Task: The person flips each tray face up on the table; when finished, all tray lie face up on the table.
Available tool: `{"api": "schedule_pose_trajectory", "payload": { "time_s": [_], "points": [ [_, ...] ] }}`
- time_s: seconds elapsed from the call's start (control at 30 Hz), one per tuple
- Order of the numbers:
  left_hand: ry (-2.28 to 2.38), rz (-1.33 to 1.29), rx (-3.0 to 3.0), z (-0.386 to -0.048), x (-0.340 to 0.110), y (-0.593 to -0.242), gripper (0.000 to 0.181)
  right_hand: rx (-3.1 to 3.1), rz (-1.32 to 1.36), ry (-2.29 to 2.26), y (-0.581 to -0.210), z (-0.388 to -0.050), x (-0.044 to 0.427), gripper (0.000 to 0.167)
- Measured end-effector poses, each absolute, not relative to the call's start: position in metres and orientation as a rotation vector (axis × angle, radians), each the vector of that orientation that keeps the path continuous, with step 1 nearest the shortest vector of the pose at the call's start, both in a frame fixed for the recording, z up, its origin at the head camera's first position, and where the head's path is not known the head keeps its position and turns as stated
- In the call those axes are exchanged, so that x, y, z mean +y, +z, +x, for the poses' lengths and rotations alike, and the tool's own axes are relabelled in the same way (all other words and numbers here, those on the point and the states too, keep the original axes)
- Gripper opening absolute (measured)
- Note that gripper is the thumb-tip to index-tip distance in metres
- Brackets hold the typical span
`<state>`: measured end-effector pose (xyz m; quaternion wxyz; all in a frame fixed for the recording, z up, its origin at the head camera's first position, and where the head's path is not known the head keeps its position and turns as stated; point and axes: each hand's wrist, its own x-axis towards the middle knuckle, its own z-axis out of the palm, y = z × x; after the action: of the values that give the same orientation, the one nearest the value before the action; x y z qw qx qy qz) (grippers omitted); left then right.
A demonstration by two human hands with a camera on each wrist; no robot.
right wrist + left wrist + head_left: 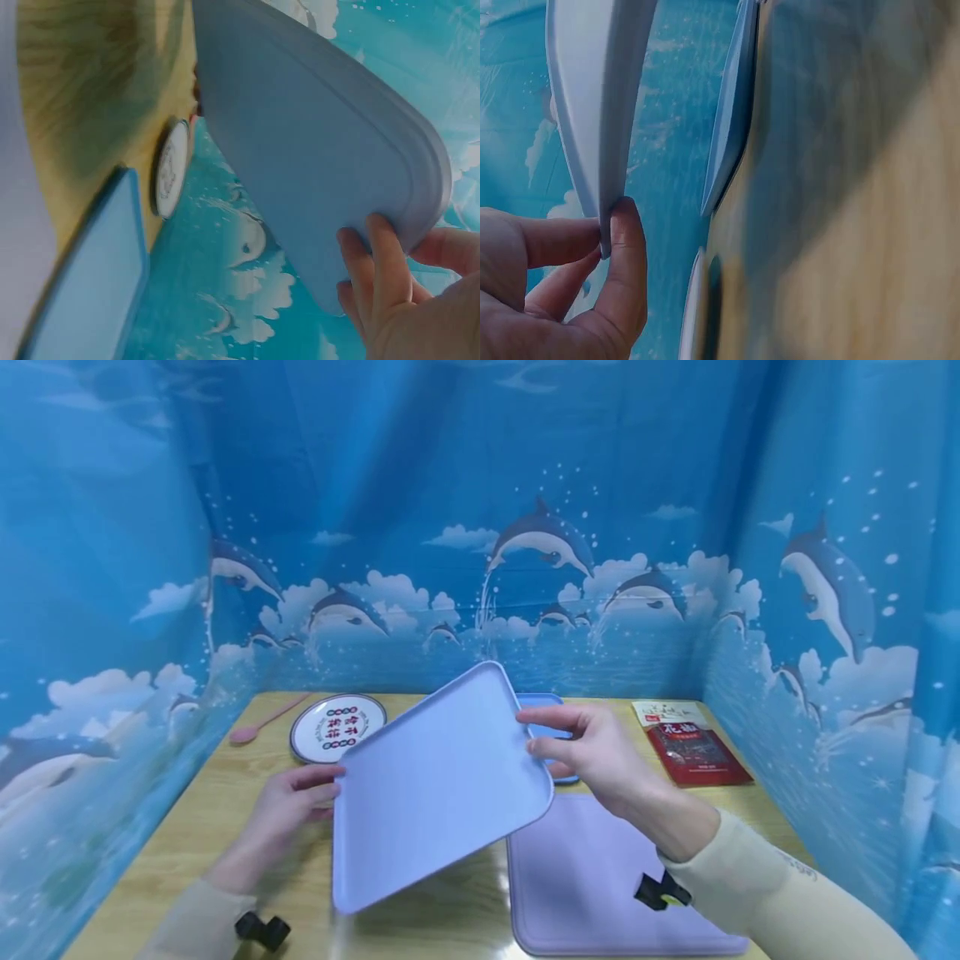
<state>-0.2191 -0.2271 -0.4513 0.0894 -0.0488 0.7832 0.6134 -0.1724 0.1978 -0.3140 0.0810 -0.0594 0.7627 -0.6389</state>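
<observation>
A light lavender rectangular tray (442,785) with a low rim is held up off the table, tilted with its right end higher. My left hand (288,802) pinches its left edge; the left wrist view shows thumb and fingers on both sides of the rim (613,180). At the opposite edge my right hand (596,752) grips near the corner, fingers spread on the underside (300,150) in the right wrist view. Partly hidden behind that hand lies a blue tray (105,277). A second lavender tray (592,885) lies flat on the table at front right.
A round white plate (330,727) with printed characters sits at the back left, beside a pink spoon (247,733). A red and a white packet (697,752) lie at the back right. Blue dolphin-print curtains (450,527) close off the wooden table's (202,810) back and sides.
</observation>
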Motion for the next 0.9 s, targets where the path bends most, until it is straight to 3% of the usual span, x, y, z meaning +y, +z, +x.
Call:
{"api": "schedule_pose_trajectory", "payload": {
  "time_s": [0.47,0.9],
  "points": [
    [1.507,0.035,2.497,-0.238,-0.285,-0.42,0.048,2.19,-0.057,-1.834,-0.391,-0.166,0.17,0.052],
    [1.298,0.003,2.473,-0.244,-0.312,-0.429,0.044,2.244,-0.141,-1.654,-0.443,-0.156,0.138,0.06]
  ]
}}
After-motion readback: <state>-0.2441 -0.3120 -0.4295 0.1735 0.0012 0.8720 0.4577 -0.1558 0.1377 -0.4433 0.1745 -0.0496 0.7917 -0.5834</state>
